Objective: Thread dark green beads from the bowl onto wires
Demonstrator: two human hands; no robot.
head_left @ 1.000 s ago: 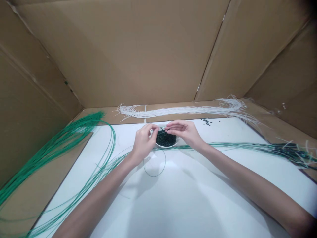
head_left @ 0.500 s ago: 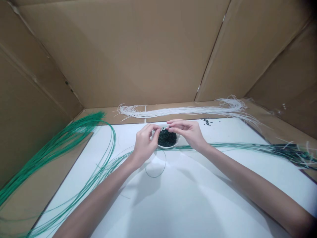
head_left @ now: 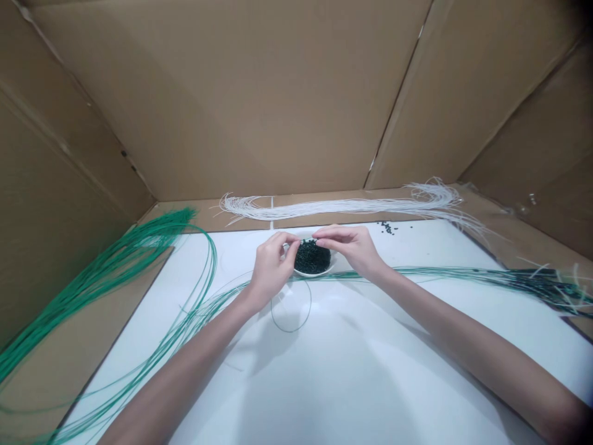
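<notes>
A white bowl (head_left: 336, 262) stands at mid-table, heaped with small dark green pieces (head_left: 313, 258) that look like beads. My left hand (head_left: 273, 262) is closed in a pinch at the bowl's left side. A thin green strand (head_left: 291, 331) loops below it, and its end appears to be between the thumb and forefinger. On the bowl's right, my right hand (head_left: 349, 244) pinches over the far rim, thumb and forefinger nearly together. Whatever sits between those fingertips is too small to name. The two sets of fingertips are close, with a small gap over the bowl.
A green strand bundle (head_left: 106, 278) lies at left; more green strands (head_left: 430, 271) cross behind my wrists toward dark-tipped ends (head_left: 542, 287) at right. White strands (head_left: 343, 209) lie along the back. Loose dark pieces (head_left: 386, 228) sit right of the bowl. Cardboard walls (head_left: 231, 93) surround the table.
My right fingertips have shifted very slightly down and right. My left hand has hardly moved, and the strand's loop hangs almost the same.
</notes>
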